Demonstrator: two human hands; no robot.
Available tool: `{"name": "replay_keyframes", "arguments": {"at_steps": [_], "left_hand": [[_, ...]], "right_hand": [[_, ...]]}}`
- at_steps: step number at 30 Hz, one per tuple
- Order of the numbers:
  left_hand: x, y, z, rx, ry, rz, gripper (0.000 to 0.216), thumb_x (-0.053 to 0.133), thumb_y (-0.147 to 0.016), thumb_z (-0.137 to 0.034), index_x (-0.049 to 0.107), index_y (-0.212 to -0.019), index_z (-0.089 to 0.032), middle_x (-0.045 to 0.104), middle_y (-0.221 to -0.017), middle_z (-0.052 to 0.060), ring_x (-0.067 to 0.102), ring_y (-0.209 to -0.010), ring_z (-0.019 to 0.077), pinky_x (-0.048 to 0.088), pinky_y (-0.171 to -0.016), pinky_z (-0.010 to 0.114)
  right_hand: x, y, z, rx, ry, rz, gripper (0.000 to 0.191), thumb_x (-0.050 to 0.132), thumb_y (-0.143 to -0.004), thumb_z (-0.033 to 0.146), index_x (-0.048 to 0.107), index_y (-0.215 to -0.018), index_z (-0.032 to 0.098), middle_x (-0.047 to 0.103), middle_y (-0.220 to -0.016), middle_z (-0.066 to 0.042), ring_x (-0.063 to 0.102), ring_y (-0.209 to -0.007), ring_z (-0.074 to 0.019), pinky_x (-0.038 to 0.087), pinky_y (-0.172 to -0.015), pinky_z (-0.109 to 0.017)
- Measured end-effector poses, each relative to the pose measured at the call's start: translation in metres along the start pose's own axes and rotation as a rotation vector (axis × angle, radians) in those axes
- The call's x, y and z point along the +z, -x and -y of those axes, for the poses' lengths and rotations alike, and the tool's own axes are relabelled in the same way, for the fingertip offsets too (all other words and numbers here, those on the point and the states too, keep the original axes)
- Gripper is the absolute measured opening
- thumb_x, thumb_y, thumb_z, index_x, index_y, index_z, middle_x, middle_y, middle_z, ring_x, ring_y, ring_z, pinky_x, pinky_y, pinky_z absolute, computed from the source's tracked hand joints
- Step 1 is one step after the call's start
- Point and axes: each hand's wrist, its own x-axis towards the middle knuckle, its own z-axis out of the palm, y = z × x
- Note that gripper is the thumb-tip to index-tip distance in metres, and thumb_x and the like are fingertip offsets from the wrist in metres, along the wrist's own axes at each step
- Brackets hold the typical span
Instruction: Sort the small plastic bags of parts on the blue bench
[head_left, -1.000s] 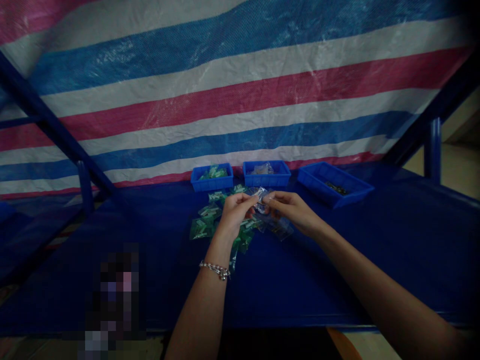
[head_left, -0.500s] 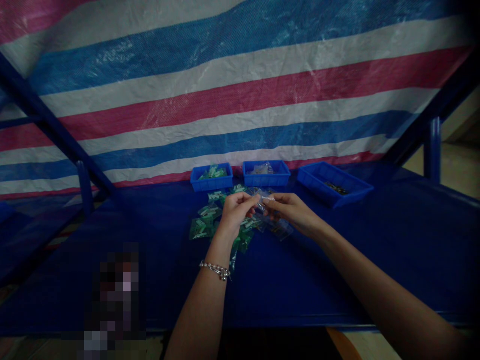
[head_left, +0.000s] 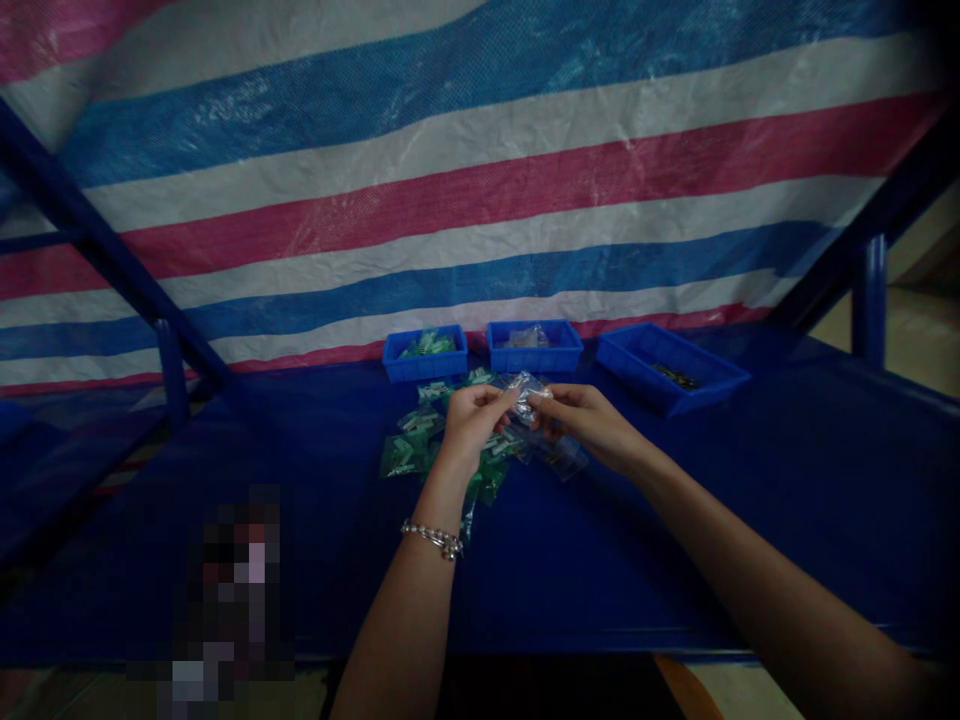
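Bag: the clear bag [head_left: 526, 388] is just right of the centre of the frame, between your two hands; its glare hides whether anything lies inside.
Left hand: your left hand [head_left: 471, 425] pinches the bag's left side, thumb on top and the fingers curled beneath; a bracelet [head_left: 433, 540] circles the wrist.
Right hand: your right hand [head_left: 586, 418] pinches the bag's right side, thumb and forefinger close together; the other fingertips are partly hidden.
Weight: probably very light, so you can expect little pull to tell you that it is slipping.
Stiffness: thin film, likely limp; it should crease wherever you press and sag where you leave it unsupported.
Surface: the bright glints suggest a slick skin, on which dry fingertips may slide.
Fragility: the film probably bears folding, but a hard tug at one point could stretch or tear it.
Hold: best taken by opposite edges, as you have it, with thumb pads flat; which edge is the mouth, you cannot tell here.
Beside the hands: green bags [head_left: 405, 455] are spread left of and below the centre of the frame; loose clear bags [head_left: 566, 458] lie just below your right fingers.
Trays: behind your hands, the left tray [head_left: 426, 371] holds green packets, the middle tray [head_left: 536, 361] clear film, and the right tray [head_left: 709, 393] small dark pieces.
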Motion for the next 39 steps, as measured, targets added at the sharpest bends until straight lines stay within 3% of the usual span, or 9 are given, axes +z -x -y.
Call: {"name": "replay_keyframes", "arguments": {"at_steps": [5, 24, 39], "left_hand": [[-0.0007, 0.0011, -0.0012, 0.009, -0.002, -0.005, 0.022, 0.065, -0.065, -0.029, 0.054, -0.056, -0.012, 0.049, -0.047, -0.002, 0.042, -0.042, 0.0047, 0.03, -0.043, 0.019], [0.0002, -0.0013, 0.0008, 0.021, 0.034, -0.01, 0.019, 0.064, -0.064, -0.024, 0.051, -0.056, -0.012, 0.048, -0.046, -0.003, 0.041, -0.04, 0.0038, 0.029, -0.043, 0.018], [-0.0006, -0.0012, 0.0001, 0.049, 0.057, -0.049, 0.027, 0.065, -0.062, -0.033, 0.051, -0.055, -0.012, 0.047, -0.045, -0.003, 0.041, -0.039, 0.0042, 0.029, -0.043, 0.019]], "right_hand": [[0.0001, 0.0007, 0.0008, 0.002, -0.005, 0.011, 0.033, 0.063, -0.067, 0.048, 0.059, -0.072, 0.016, 0.059, -0.062, -0.001, 0.048, -0.049, -0.0098, 0.036, -0.049, -0.024], [-0.0006, 0.0006, -0.0025, -0.002, -0.001, 0.048, 0.03, 0.061, -0.071, 0.045, 0.06, -0.069, 0.015, 0.059, -0.062, -0.001, 0.048, -0.048, -0.0086, 0.035, -0.048, -0.024], [-0.0005, 0.0001, -0.0025, -0.013, -0.018, 0.028, 0.03, 0.059, -0.073, 0.045, 0.059, -0.074, 0.015, 0.059, -0.062, -0.001, 0.048, -0.048, -0.0084, 0.035, -0.047, -0.023]]}}
